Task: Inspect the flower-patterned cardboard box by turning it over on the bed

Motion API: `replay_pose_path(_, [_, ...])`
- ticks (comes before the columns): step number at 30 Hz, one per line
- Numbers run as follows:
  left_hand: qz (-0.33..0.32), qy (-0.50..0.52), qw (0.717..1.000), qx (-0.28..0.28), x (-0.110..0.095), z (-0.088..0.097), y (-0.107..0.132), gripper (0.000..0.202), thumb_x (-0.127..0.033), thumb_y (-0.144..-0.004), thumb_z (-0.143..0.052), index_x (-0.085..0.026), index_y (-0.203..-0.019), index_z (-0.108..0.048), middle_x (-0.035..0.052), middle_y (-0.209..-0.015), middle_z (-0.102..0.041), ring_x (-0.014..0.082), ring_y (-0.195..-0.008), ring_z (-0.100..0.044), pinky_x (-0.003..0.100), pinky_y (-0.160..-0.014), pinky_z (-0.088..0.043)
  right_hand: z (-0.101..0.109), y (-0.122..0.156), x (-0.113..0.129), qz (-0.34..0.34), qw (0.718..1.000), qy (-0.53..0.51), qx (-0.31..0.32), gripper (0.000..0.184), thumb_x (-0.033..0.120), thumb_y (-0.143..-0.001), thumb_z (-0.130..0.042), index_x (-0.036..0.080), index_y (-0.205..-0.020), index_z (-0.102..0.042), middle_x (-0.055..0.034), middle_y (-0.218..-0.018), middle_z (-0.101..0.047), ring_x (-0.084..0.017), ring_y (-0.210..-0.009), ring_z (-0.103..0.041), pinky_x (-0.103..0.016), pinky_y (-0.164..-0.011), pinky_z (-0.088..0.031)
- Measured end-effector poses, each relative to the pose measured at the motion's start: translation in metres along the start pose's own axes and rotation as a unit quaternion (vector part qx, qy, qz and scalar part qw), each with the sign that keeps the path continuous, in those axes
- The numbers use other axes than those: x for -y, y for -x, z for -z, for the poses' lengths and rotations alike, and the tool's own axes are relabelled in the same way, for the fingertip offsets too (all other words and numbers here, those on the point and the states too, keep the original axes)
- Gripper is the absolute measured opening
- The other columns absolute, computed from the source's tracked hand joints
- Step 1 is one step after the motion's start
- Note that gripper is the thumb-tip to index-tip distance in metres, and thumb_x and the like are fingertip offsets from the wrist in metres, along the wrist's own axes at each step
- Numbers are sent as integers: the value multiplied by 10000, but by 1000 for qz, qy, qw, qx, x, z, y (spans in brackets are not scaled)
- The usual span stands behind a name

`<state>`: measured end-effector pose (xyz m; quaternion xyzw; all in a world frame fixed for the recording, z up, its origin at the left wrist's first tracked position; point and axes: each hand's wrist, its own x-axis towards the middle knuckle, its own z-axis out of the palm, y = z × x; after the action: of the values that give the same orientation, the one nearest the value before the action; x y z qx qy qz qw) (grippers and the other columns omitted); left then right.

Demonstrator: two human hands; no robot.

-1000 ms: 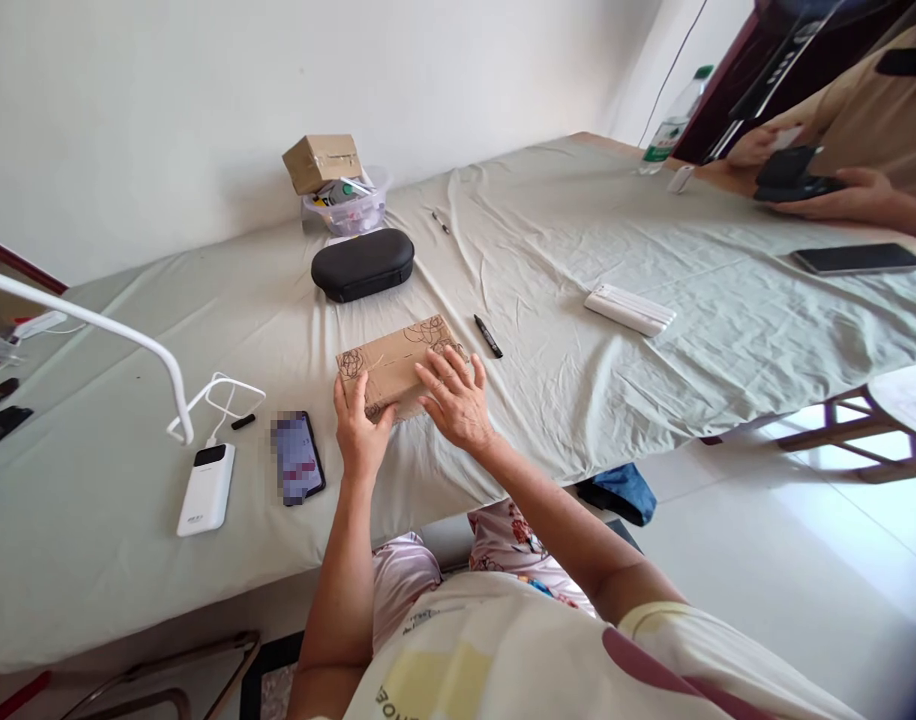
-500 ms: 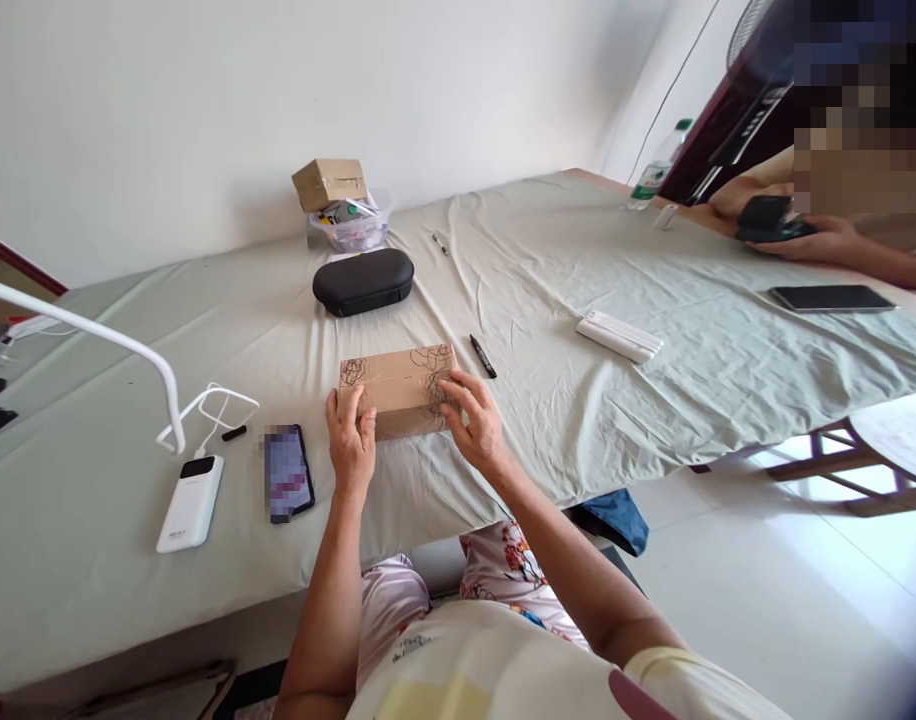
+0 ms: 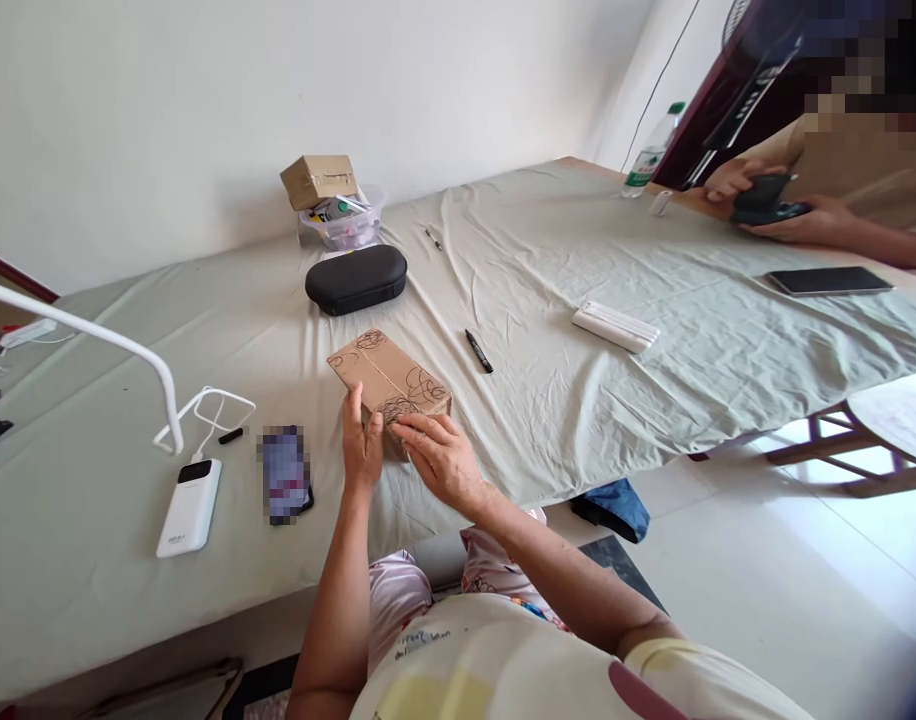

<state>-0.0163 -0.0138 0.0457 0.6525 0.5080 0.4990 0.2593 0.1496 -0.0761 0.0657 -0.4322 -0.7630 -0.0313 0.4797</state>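
Observation:
A small cardboard box (image 3: 383,375) with black scribbles on top lies near the front edge of the cloth-covered table (image 3: 548,270), turned at an angle. My left hand (image 3: 362,445) presses against its near left side, fingers upright and together. My right hand (image 3: 439,458) grips its near end, fingers curled over the scribbled corner. A black marker (image 3: 478,351) lies just right of the box.
A phone (image 3: 284,472), a white power bank (image 3: 189,505) with cable and a white lamp arm (image 3: 90,335) lie left. A black case (image 3: 356,278), a tub (image 3: 345,222) with a box behind. A white pack (image 3: 615,327) lies right. Another person's hands (image 3: 773,205) hold a device far right.
The box has been turned from lying crosswise to an angle, one end now toward me. My right hand moved from the right end to the near end; the left stayed at its side.

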Motion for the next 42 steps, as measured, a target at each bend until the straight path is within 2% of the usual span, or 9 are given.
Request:
replay_pose_path(3, [-5, 22, 1000, 5, -2, -2, 0, 765, -658, -999, -553, -212, -1607, -424, 173, -1684, -425, 312, -1591, -391, 496, -1330, -315, 9, -6, -22, -17, 1000, 14, -3, 300, 232, -1092, -547, 247, -1324, -737, -81, -1341, -730, -215, -1055, -695, -388, -957, -618])
replay_pose_path(8, [13, 38, 999, 9, -5, -8, -4, 767, -615, -1021, -513, -167, -1627, -371, 194, -1728, -335, 308, -1625, -317, 507, -1353, -258, 18, -9, -49, -91, 994, 48, -41, 262, 357, -1093, -572, 292, -1209, -798, -90, -1379, -675, -210, -952, -683, -427, -919, -621])
replay_pose_path(13, [45, 91, 994, 46, -4, -8, -9, 748, -585, -1034, -504, -229, -1664, -311, 128, -1769, -281, 273, -1658, -251, 479, -1373, -216, 16, -5, -54, -82, 994, 26, -68, 247, 301, -1088, -585, 259, -1267, -750, -115, -1351, -697, -244, -1093, -710, -443, -950, -598])
replay_pose_path(17, [74, 118, 989, 54, -9, -5, -11, 675, -599, -1049, -476, -260, -1628, -412, 84, -1744, -362, 244, -1647, -292, 426, -1372, -233, 17, -3, -52, -76, 993, 8, -89, 199, 219, -1082, -581, 255, -1190, -745, -92, -1228, -751, -228, -1100, -726, -421, -934, -589])
replay_pose_path(23, [119, 77, 987, -77, -17, 0, -8, 635, -676, -1022, -475, -196, -1386, -675, 143, -1429, -693, 266, -1350, -646, 403, -1205, -482, 17, 0, -36, -45, 995, -20, -91, 122, 248, -1060, -645, 255, -1128, -746, -66, -1061, -747, -195, -992, -723, -376, -883, -580])
replay_pose_path(26, [100, 60, 980, -161, -19, -1, 1, 673, -687, -1045, -383, -158, -1335, -680, 162, -1225, -754, 258, -1151, -723, 396, -1061, -567, 10, 3, -25, -46, 996, -2, -76, 122, 284, -1056, -658, 261, -1124, -756, -66, -1038, -738, -200, -975, -703, -384, -873, -549])
replay_pose_path(30, [16, -10, 982, -190, -23, -5, 16, 686, -648, -1055, -413, -152, -1517, -521, 225, -1455, -619, 295, -1357, -618, 442, -1164, -495, -6, 2, -10, -53, 997, 34, -45, 144, 351, -1053, -667, 295, -1133, -772, -57, -1014, -741, -215, -965, -666, -410, -898, -503])
replay_pose_path(35, [-58, -191, 959, -200, -30, -2, 27, 564, -524, -1085, -407, -121, -1389, -659, 273, -1615, -416, 374, -1564, -397, 551, -1285, -336, -14, -1, -3, -46, 999, 11, -25, 186, 352, -1069, -616, 276, -1143, -767, -64, -1025, -736, -216, -959, -639, -415, -914, -477])
replay_pose_path(42, [-96, -214, 968, -93, -36, 0, 41, 533, -546, -1045, -511, -149, -1365, -668, 245, -1634, -391, 450, -1613, -234, 683, -1302, -231, -5, -14, -24, 3, 998, -68, -4, 254, 342, -1117, -524, 248, -1121, -760, -64, -985, -724, -194, -939, -657, -381, -877, -487])
